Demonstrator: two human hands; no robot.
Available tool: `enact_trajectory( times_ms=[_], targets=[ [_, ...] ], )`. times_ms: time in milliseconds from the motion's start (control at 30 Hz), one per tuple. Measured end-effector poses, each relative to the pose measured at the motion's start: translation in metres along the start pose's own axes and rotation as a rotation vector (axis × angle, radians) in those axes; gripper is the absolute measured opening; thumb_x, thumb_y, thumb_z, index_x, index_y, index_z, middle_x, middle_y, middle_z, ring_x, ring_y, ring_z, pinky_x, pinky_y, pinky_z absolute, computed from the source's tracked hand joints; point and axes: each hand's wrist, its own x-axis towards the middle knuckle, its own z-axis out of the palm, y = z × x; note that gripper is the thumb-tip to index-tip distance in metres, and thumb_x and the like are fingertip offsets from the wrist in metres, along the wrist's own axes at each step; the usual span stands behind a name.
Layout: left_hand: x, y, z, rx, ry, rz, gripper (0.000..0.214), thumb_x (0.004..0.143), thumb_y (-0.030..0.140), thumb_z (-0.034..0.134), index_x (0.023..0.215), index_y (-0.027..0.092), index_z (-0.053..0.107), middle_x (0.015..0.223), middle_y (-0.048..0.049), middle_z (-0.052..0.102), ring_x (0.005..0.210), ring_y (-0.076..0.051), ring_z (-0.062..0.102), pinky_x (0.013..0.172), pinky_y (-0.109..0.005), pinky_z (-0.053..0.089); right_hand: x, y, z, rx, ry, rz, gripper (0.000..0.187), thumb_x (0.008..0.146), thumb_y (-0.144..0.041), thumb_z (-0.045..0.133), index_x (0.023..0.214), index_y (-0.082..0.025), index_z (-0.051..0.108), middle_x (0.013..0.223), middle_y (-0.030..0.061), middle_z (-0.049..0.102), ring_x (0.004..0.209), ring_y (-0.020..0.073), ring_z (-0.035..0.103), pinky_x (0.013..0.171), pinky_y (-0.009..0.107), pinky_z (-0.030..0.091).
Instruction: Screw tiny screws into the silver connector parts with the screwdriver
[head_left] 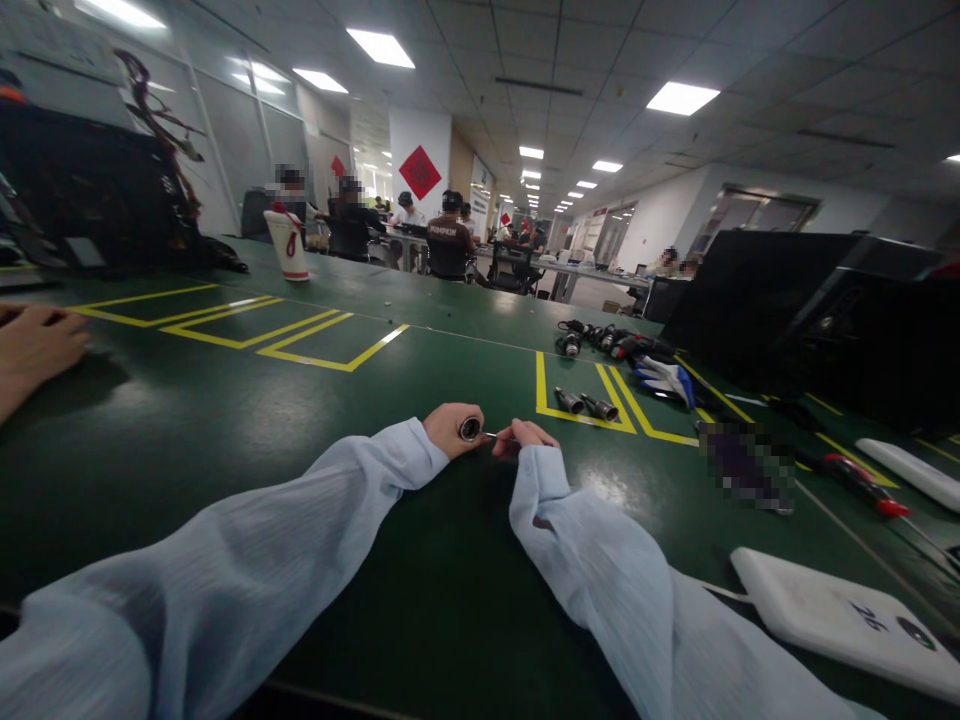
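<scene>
My left hand (448, 428) is closed round a metal cylindrical part (470, 429), its round open end facing me. Close by on the right, my right hand (529, 435) pinches a thin metal rod (490, 435) that points at the part. Whether the rod belongs to the part or is a separate tool I cannot tell. Two similar metal parts (570, 401), each with a wide end and a narrow stem, lie inside a yellow taped outline (541, 385) beyond my right hand.
Another person's hand (41, 345) rests over the green table (337, 600) at left. A paper cup (289, 245) stands at the far edge. To the right lie a glove (664, 380), dark cables (600, 338), a red-handled screwdriver (862, 483) and a white device (840, 615).
</scene>
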Motion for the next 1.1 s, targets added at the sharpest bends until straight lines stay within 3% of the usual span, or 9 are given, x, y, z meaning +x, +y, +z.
enact_trajectory(
  times_ms=[167, 333, 633, 900, 1100],
  targets=[
    [-0.001, 0.004, -0.002, -0.069, 0.0, 0.0, 0.018, 0.062, 0.028, 0.06, 0.058, 0.014, 0.049, 0.054, 0.0041, 0.047, 0.051, -0.008, 0.043, 0.049, -0.019, 0.033, 0.006, 0.005, -0.001, 0.113, -0.007, 0.2, 0.025, 0.067, -0.029, 0.05, 0.049, -0.015, 0.059, 0.039, 0.0004, 0.057, 0.034, 0.009, 0.049, 0.039, 0.021, 0.036],
    [-0.002, 0.01, -0.004, -0.162, 0.061, -0.019, 0.024, 0.063, 0.033, 0.06, 0.057, 0.014, 0.046, 0.053, 0.0047, 0.044, 0.05, -0.007, 0.04, 0.047, -0.019, 0.032, 0.009, 0.008, 0.0, 0.181, -0.009, 0.225, 0.029, 0.072, -0.03, 0.045, 0.048, -0.017, 0.057, 0.039, 0.0008, 0.057, 0.035, 0.0094, 0.048, 0.041, 0.022, 0.038],
    [-0.003, 0.011, -0.007, -0.167, 0.114, -0.03, 0.03, 0.062, 0.04, 0.061, 0.061, 0.014, 0.046, 0.055, 0.0046, 0.044, 0.051, -0.008, 0.04, 0.048, -0.019, 0.033, -0.002, -0.004, 0.002, 0.043, 0.027, -0.066, 0.022, 0.063, -0.037, 0.058, 0.053, -0.017, 0.058, 0.039, -0.0012, 0.056, 0.036, 0.0103, 0.049, 0.045, 0.025, 0.042],
    [0.002, 0.002, -0.005, -0.146, -0.014, -0.015, 0.017, 0.072, 0.03, 0.045, 0.07, 0.014, 0.052, 0.064, 0.0007, 0.05, 0.062, -0.012, 0.046, 0.056, -0.024, 0.037, -0.007, -0.017, 0.0, -0.051, 0.168, -0.061, 0.023, 0.059, -0.035, 0.066, 0.048, -0.018, 0.055, 0.039, -0.0031, 0.055, 0.038, 0.0089, 0.048, 0.043, 0.023, 0.041],
    [0.006, 0.004, -0.003, 0.029, 0.003, 0.034, 0.021, 0.078, 0.029, 0.038, 0.074, 0.014, 0.053, 0.07, -0.0031, 0.054, 0.069, -0.016, 0.048, 0.067, -0.029, 0.038, -0.013, -0.018, -0.012, -0.077, 0.189, -0.134, 0.022, 0.062, -0.034, 0.062, 0.05, -0.017, 0.057, 0.04, -0.0027, 0.056, 0.039, 0.0089, 0.049, 0.043, 0.022, 0.042]
  ],
)
